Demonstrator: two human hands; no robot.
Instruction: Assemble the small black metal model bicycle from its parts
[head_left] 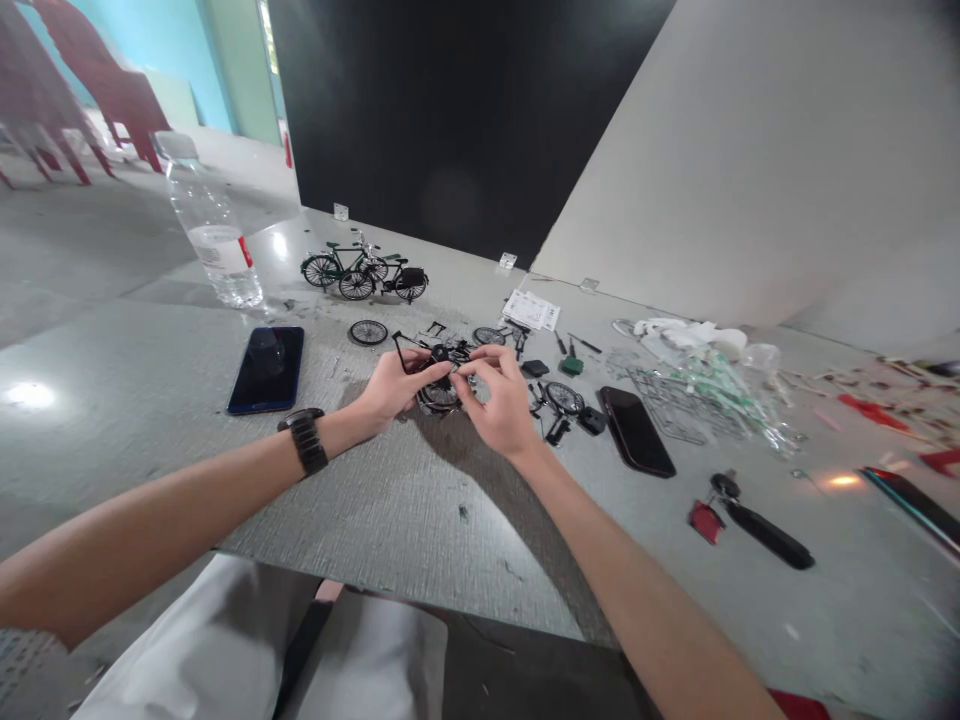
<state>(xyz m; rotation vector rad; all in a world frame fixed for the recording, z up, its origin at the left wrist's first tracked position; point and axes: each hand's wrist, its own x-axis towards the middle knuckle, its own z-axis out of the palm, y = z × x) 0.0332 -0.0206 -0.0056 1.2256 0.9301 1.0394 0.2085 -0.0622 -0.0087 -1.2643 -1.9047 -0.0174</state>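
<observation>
Between both hands, just above the table, is a black model bicycle (439, 398), partly assembled, its wheel hanging below my fingers. My left hand (395, 385) is closed on the frame from the left side. My right hand (495, 395) pinches at the same model from the right, thumb and fingertips together; whether a small part sits between them I cannot make out. Behind my left hand a loose spoked wheel (368, 332) lies flat. More bicycle parts (564, 398) lie to the right of my right hand, along with a small green piece (571, 366).
Two finished model bicycles (334, 268) stand at the back. A water bottle (214, 240) and a phone (267, 370) are on the left. On the right are another phone (637, 432), keys (769, 535), printed sheets (531, 310), screwdrivers (572, 346) and clear plastic scraps (720, 370). A black panel (450, 120) rises behind.
</observation>
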